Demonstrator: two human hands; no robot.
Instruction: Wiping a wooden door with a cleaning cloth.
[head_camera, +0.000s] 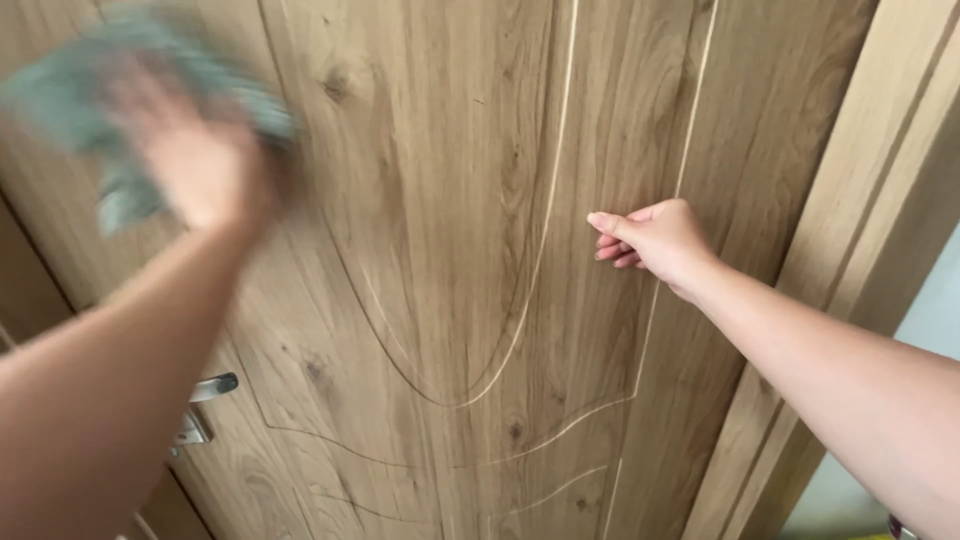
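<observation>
Cloth (90, 90) under left hand (195, 150) — wooden door (450, 200) — right hand (655, 240) braced

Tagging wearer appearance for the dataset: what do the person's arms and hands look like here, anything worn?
Both forearms are bare: no sleeves, gloves, watch or bands in view. The left hand is motion-blurred, so rings or fine detail cannot be told. The right hand is sharp, with no rings on the parts that show and short, unpainted-looking nails. No markings visible on either arm.

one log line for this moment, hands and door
left hand: presses grey-green cloth on wooden door, blurred | right hand: loosely curled against door, holds nothing | door handle: lower left
</observation>
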